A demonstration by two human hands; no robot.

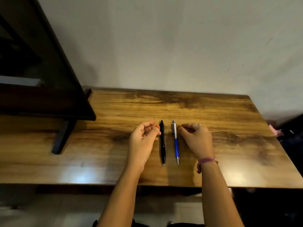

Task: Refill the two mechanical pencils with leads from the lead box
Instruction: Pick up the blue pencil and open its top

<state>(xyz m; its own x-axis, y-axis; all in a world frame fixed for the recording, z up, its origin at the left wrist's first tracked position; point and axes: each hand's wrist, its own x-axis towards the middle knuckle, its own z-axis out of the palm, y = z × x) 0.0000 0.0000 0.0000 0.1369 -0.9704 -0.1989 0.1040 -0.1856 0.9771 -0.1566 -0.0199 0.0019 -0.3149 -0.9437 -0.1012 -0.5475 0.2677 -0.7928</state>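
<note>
Wooden counter (213, 112) is carrying the black pencil (162, 141) and blue pencil (176, 141) side by side. Left hand (142, 136) and right hand (195, 136) are flanking them, grips loosely curled, holding nothing. No lead box is showing; finding it comes next.

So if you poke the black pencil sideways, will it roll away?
Probably a little. The slim black mechanical pencil looks round and lies flat on the smooth, shiny wooden table, so a sideways nudge could start it rolling. It looks stiff and light, so it should lift easily without bending. Its sharp tip may be delicate.
</note>
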